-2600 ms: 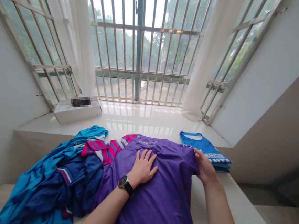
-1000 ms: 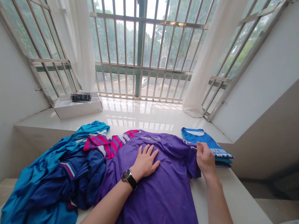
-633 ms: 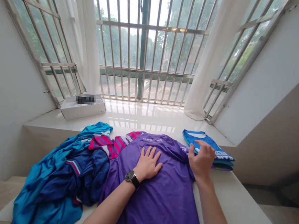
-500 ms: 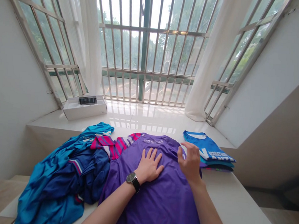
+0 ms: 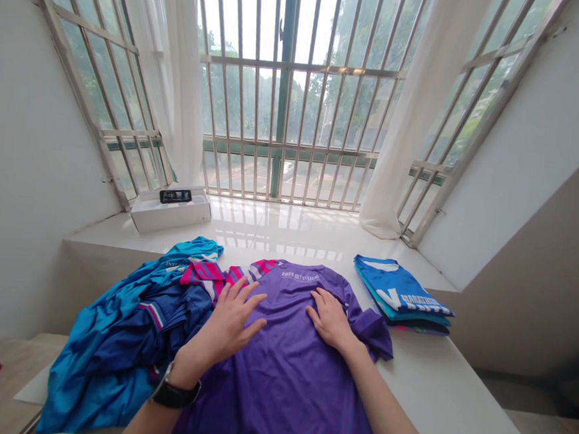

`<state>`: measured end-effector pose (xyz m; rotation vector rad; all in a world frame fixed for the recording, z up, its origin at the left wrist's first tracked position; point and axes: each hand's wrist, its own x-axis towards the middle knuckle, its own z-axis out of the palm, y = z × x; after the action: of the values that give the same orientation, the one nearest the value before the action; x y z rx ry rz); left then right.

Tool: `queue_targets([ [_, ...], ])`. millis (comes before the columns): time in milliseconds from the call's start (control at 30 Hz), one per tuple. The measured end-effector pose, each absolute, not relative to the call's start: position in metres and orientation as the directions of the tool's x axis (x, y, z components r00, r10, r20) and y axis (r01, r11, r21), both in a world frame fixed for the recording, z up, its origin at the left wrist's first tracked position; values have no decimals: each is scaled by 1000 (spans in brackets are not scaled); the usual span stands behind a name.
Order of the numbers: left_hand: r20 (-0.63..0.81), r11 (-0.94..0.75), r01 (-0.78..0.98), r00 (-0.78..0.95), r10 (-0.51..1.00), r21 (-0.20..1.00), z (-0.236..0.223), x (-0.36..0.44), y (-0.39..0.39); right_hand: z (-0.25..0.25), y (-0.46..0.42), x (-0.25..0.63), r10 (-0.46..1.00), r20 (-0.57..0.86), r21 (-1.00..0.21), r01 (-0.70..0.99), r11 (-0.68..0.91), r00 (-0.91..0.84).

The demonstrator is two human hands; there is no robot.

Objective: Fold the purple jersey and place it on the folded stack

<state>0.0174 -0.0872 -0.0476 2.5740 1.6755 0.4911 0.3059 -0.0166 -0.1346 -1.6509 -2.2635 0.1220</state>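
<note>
- Head view: the person is bending over a purple short-sleeved jersey (image 5: 277,376), which is lying flat on a glossy white window ledge (image 5: 456,397), with its printed collar end pointing toward the window.
- The left hand (image 5: 226,322) is resting on the jersey's upper part near the striped cloth, its fingers spread wide and its palm down, pinching nothing. A black wristwatch (image 5: 174,394) is sitting on that wrist.
- The right hand (image 5: 329,320) is pressing lightly on the jersey's shoulder area, its fingers close together and not gripping the cloth. The crumpled jersey sleeve (image 5: 375,334) is lying just beyond it.
- The jersey is looking light, soft and slippery, so it will likely slide and crease easily. The shoulder seams or sleeve edges appear to be the surest places to take hold.
- A rumpled heap of blue and teal garments (image 5: 109,343) is lying against the jersey's other side, with pink-and-white striped cloth (image 5: 205,274) touching its collar end.
- A neat stack of folded blue shirts (image 5: 397,286) is sitting near the jersey, apart from both hands.
- Farther back, a white box (image 5: 169,214) is standing on the ledge before barred windows (image 5: 282,109) and white curtains (image 5: 407,119).
</note>
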Motion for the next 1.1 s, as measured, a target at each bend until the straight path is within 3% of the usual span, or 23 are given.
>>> queue_targets([
  [133,335,40,998,-55,941,54,-57,-40,-107,-135,-16,305,939,215,-276,905,324,-270],
  [267,234,211,974,-224,946,79,-77,-56,-112,-138,-14,307,940,217,-294,901,319,-262],
  [467,215,120,980,-153,965,157,-77,-70,-116,-138,-14,309,938,205,-292,897,332,-280],
  [700,216,-114,950,50,975,291,-72,-106,-114,-136,-14,309,934,196,-272,899,343,-297],
  [867,188,-202,949,158,969,243,-59,-119,-115,-133,-15,309,937,189,-278,899,338,-294],
  [1000,366,-93,990,49,929,104,-55,-102,-140,-134,-14,310,938,189,-272,903,333,-290],
  [1100,468,-95,981,4,884,171,-67,-81,-179,-135,-13,311,938,190,-263,905,333,-289],
])
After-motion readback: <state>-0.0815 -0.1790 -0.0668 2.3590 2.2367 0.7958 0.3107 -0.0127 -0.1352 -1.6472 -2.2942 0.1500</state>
